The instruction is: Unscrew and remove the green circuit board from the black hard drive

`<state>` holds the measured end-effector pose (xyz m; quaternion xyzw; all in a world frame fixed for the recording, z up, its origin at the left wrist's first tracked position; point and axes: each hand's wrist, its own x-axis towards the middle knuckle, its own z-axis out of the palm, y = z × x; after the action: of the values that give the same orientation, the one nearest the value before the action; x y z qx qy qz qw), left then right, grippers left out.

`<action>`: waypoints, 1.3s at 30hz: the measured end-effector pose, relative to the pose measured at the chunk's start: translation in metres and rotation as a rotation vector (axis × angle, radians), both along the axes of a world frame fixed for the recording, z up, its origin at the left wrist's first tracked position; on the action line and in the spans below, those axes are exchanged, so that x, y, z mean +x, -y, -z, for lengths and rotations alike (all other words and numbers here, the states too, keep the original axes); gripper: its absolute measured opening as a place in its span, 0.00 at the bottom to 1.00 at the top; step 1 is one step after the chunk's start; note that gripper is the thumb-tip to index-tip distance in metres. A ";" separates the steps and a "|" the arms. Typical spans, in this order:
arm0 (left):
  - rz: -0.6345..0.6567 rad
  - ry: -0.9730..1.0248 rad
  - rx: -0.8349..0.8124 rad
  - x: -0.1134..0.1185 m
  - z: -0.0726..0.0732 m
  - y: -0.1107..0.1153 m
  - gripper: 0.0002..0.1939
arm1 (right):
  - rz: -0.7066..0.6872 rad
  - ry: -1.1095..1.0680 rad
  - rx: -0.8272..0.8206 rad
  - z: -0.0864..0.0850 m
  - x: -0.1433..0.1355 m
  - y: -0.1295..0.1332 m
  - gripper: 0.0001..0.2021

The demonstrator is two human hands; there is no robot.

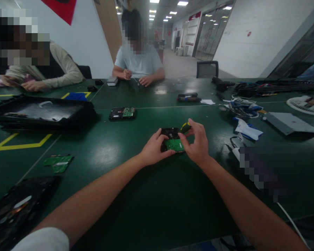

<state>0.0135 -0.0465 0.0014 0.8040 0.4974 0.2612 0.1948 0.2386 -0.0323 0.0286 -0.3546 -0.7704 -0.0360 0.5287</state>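
A hard drive (170,132) lies on the green table before me, its green circuit board (174,145) facing up. My left hand (156,148) grips its left end, thumb along the near edge and fingers over the far side. In my right hand (197,143) is a screwdriver with a yellow and black handle (185,127), pinched between thumb and fingers over the drive's right end. Its tip is too small to make out. Another hard drive (122,113) rests farther off to the left, board side up.
Loose green circuit boards (58,162) and black drives (18,209) lie at left, near stacked black trays (44,109). Gloves (247,129), a metal case (293,122) and a power strip (259,167) are at right. Two people sit across the table (107,195).
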 end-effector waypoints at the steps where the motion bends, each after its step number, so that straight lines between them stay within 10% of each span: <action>1: 0.000 -0.001 0.005 0.000 0.000 0.000 0.36 | -0.003 0.006 0.000 0.000 0.000 0.000 0.34; 39: 0.020 -0.042 0.043 -0.001 0.001 0.000 0.35 | -0.048 -0.015 -0.011 0.006 0.000 -0.004 0.35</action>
<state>0.0121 -0.0467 0.0000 0.8182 0.4877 0.2527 0.1697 0.2385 -0.0284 0.0222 -0.3392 -0.7748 -0.0166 0.5332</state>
